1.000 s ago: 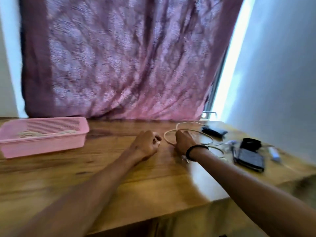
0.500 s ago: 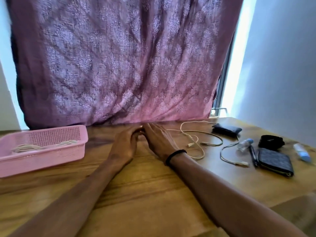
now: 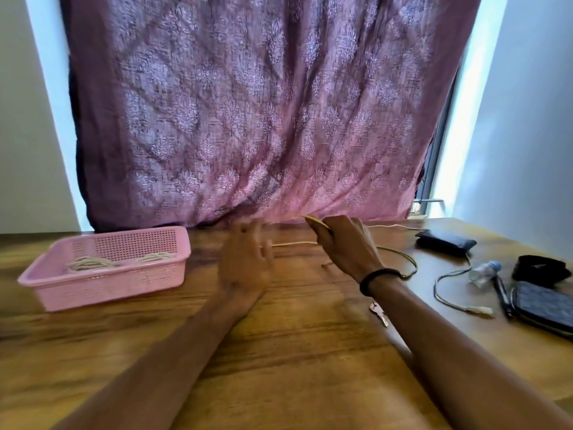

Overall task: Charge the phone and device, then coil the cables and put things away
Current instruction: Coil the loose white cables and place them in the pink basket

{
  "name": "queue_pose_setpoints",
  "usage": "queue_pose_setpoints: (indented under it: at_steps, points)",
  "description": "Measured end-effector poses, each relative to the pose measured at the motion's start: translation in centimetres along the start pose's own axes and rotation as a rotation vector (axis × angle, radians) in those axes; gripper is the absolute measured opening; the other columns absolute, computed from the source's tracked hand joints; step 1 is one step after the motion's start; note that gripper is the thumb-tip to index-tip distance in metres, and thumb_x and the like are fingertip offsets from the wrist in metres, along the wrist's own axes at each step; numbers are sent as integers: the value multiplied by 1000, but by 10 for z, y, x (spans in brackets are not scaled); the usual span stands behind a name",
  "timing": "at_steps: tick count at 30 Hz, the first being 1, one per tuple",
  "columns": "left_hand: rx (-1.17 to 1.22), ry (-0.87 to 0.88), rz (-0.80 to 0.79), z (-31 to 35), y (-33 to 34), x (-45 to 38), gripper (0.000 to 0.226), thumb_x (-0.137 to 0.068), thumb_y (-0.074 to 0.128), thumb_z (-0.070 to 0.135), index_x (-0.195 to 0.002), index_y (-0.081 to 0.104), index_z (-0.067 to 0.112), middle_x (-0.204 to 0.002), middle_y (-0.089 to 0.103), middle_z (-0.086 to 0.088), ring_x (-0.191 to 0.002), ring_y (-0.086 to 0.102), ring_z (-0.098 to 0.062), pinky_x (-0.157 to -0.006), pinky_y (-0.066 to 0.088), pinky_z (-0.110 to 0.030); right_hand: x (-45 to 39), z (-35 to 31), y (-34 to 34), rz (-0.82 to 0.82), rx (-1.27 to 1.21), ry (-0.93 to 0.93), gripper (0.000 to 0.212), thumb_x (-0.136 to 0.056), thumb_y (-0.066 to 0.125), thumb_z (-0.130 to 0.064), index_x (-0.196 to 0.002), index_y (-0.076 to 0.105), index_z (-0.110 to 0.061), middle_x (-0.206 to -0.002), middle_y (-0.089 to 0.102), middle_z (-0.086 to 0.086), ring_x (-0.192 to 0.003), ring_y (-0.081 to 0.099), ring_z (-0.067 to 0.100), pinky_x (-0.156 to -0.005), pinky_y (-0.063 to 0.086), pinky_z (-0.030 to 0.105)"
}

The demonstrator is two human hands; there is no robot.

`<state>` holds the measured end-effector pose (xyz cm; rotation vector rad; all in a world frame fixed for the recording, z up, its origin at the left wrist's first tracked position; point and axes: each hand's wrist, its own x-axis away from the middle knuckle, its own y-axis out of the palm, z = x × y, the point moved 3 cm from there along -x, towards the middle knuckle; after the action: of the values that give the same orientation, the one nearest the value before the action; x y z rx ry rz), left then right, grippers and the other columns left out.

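Observation:
A cream cable [image 3: 400, 254] trails across the wooden table [image 3: 294, 352] and ends in a white plug at the right. My right hand [image 3: 347, 243], with a black band on its wrist, holds a raised stretch of this cable near the curtain. My left hand [image 3: 245, 262] hovers beside it, blurred, fingers spread, touching the strand that runs between the hands. A pink basket [image 3: 108, 268] at the left holds a coiled cable [image 3: 90, 262]. A dark phone [image 3: 545, 308] lies at the right edge.
A black pouch [image 3: 445, 242], a small clear bottle [image 3: 483, 271], a pen [image 3: 502, 293] and a black bundle [image 3: 541, 268] lie at the right. A key [image 3: 379, 313] sits by my right forearm. A pink curtain [image 3: 248, 113] hangs behind the table.
My right hand has lifted the cable off the table and moved right. My left hand has drawn back and opened its fingers. The camera has tilted a little.

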<state>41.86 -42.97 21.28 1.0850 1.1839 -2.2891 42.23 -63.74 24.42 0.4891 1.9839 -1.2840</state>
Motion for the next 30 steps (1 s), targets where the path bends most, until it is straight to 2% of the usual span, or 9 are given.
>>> queue_pose_setpoints:
  at_steps: [2,4,8,11,14,19,22,26,30]
  points:
    - [-15,131,-100,25,2,4,39,-103,46,39,-141,51,29,-129,63,-5,-110,63,-27,-92,53,-42,4,-13,0,-25,-1,-72,56,-103,53,-53,-61,54,-15,-49,45,-4,-44,46,19,-46,34,36]
    - [7,199,-106,42,-3,2,28,-106,40,40,-128,56,35,-105,72,2,-89,67,-22,-75,55,-42,7,-17,2,-52,24,-96,46,-101,62,-39,-62,55,-16,-48,40,-7,-43,39,13,-48,27,33]
    - [8,179,-38,30,-19,-8,25,-108,42,30,-103,66,24,-76,70,2,-65,65,-18,-63,54,-41,7,-16,2,-79,25,-96,43,-96,69,-44,-61,52,-25,-51,45,-10,-47,46,10,-49,29,30]
    - [129,-22,99,-2,-34,-20,31,-104,42,31,-109,70,21,-82,74,3,-69,68,-20,-67,55,-35,6,-15,-2,-111,-9,-122,47,-101,63,-44,-60,43,-32,-51,43,-9,-46,41,4,-46,31,30]
    - [276,-186,230,-31,-44,-25,61,-89,29,47,-122,69,14,-96,78,-8,-83,74,-29,-79,60,-45,2,-13,-6,-86,-96,-133,36,-107,54,-37,-75,61,-21,-57,55,-7,-50,52,13,-52,47,39]
    - [164,-85,160,-6,-41,-23,46,-99,50,12,-144,55,17,-109,76,-9,-94,71,-27,-84,53,-34,5,-21,-1,-150,-456,41,56,-108,45,-49,-64,36,-17,-56,35,-4,-51,32,15,-54,29,34]
    - [189,-39,228,-2,-43,-28,36,-100,49,13,-132,66,16,-106,68,-7,-102,63,-28,-89,46,-35,4,-27,-4,-156,-915,158,45,-97,44,-52,-65,28,-24,-57,24,-5,-50,19,14,-49,20,25]
    - [387,82,309,15,-44,-28,38,-101,44,25,-132,63,14,-115,67,-1,-107,62,-20,-94,50,-38,3,-30,9,-194,-1049,307,40,-96,38,-44,-59,31,-29,-53,24,-10,-45,18,9,-43,18,20]
    - [560,162,-71,42,-38,-24,37,-104,49,46,-116,70,19,-96,75,6,-84,71,-4,-71,50,-15,12,-40,15,-335,-1030,336,50,-110,31,-38,-61,35,-28,-56,26,-8,-48,18,11,-45,16,22]
